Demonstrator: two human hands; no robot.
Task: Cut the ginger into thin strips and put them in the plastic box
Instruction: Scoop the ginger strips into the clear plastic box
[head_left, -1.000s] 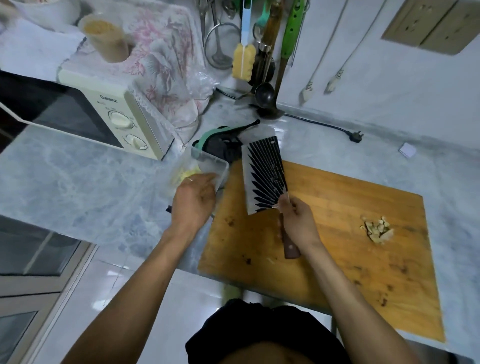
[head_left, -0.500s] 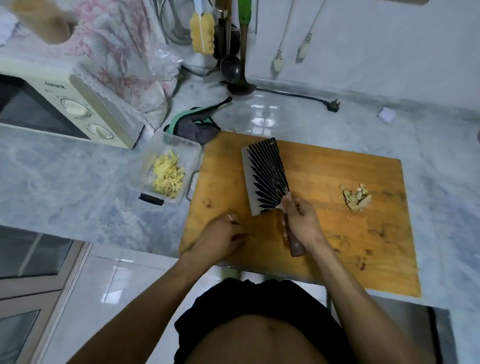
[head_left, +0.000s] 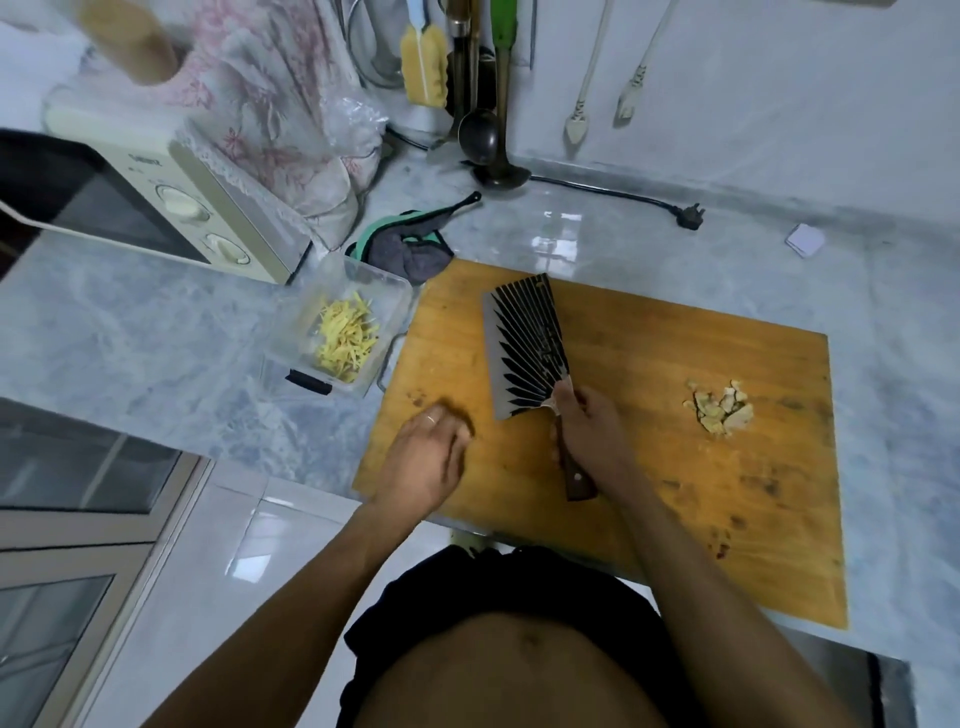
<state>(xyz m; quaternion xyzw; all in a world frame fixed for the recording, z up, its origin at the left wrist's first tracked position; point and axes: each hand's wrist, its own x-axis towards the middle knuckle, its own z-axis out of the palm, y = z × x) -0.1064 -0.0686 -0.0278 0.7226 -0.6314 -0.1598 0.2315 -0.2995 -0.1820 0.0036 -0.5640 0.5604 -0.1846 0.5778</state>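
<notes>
A clear plastic box (head_left: 390, 291) stands on the counter just left of the wooden cutting board (head_left: 649, 467). Yellow ginger strips (head_left: 345, 338) lie inside it. A small heap of ginger scraps (head_left: 722, 408) sits on the board's right half. My right hand (head_left: 587, 426) grips the wooden handle of a cleaver (head_left: 527, 345), whose striped blade lies flat on the board. My left hand (head_left: 426, 457) hovers over the board's near left corner, fingers loosely curled and slightly blurred, holding nothing I can see.
A cream microwave (head_left: 171, 208) with a floral cloth stands at the back left. A grey and green cloth (head_left: 405, 249) lies behind the box. Ladles and a brush (head_left: 423, 67) hang on the wall. A power plug (head_left: 688, 214) and a small white card (head_left: 804, 240) lie on the marble counter.
My left hand let go of the plastic box and moved back to the board's near left corner. The box now stands on the counter. The cleaver stays in my right hand.
</notes>
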